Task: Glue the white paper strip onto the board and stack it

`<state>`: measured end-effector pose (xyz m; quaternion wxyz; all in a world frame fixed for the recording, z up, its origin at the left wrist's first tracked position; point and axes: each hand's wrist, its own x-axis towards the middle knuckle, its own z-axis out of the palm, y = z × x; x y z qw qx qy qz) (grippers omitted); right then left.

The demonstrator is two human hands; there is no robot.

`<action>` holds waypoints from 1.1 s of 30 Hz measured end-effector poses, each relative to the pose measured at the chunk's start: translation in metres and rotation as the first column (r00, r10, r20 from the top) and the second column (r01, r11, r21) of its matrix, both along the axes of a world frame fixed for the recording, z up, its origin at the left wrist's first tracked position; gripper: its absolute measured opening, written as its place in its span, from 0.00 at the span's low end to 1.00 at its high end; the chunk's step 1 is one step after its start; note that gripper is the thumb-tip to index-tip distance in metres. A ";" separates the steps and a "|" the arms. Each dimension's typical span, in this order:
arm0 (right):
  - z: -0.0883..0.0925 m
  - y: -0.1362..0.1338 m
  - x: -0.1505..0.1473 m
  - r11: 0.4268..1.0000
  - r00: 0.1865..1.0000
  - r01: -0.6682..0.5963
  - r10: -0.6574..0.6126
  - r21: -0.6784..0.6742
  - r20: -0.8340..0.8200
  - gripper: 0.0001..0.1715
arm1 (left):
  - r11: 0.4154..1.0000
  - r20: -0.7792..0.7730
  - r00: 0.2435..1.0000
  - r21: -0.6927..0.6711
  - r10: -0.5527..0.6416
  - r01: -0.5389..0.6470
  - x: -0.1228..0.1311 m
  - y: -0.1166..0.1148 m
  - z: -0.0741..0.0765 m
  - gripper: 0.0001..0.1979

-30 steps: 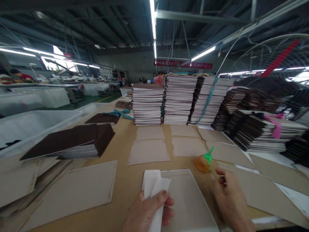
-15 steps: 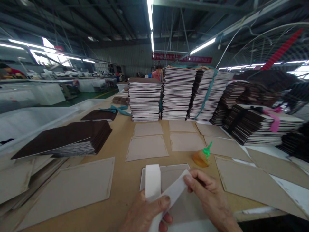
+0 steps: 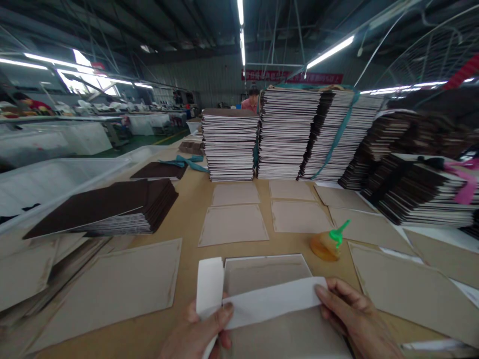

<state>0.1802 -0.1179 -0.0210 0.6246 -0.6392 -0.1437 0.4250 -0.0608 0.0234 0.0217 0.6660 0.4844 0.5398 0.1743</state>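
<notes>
White strip [image 3: 275,301] now drawn out nearly level across grey-brown board [image 3: 267,271] on desk [image 3: 187,269]; half second ago, slanted up to right and showed less length. Means strip spread wide between hands, contact with board unclear. Left hand [image 3: 204,326] grips bundle of white strips [image 3: 209,284] plus strip's left end; right hand [image 3: 346,311] pinches right end. Bundle shifted left, off board's far-left corner. Second ago right hand held no strip, near amber squeeze bottle [image 3: 325,248].
</notes>
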 end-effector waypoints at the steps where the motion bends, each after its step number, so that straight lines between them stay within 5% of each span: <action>1: -0.002 0.000 0.002 1.000 1.000 -0.013 0.013 -0.005 -0.005 0.23 | 1.000 -0.017 1.000 0.025 -0.016 0.016 0.002 0.001 0.000 0.33; 5: 0.003 0.007 0.010 0.996 0.999 -0.046 0.047 -0.078 0.016 0.27 | 0.989 -0.066 0.996 0.131 -0.053 0.062 0.010 0.009 0.006 0.29; 12: 0.023 0.032 0.012 0.992 0.940 -0.015 0.057 -0.125 0.337 0.25 | 0.946 -0.182 0.983 0.324 0.026 0.035 0.027 0.028 0.007 0.21; 19: -0.004 0.049 0.035 0.981 0.824 -0.074 0.160 -0.177 0.544 0.20 | 0.899 -0.268 0.958 0.437 0.104 0.024 0.039 0.043 -0.002 0.19; 23: -0.017 0.055 0.041 0.983 0.788 -0.004 0.118 -0.186 0.604 0.22 | 0.859 -0.295 0.945 0.510 0.137 0.034 0.043 0.046 -0.004 0.19; 33: -0.007 0.063 0.021 0.960 0.757 0.112 0.084 -0.255 0.648 0.21 | 0.864 -0.360 0.923 0.500 0.137 0.067 0.049 0.049 -0.009 0.16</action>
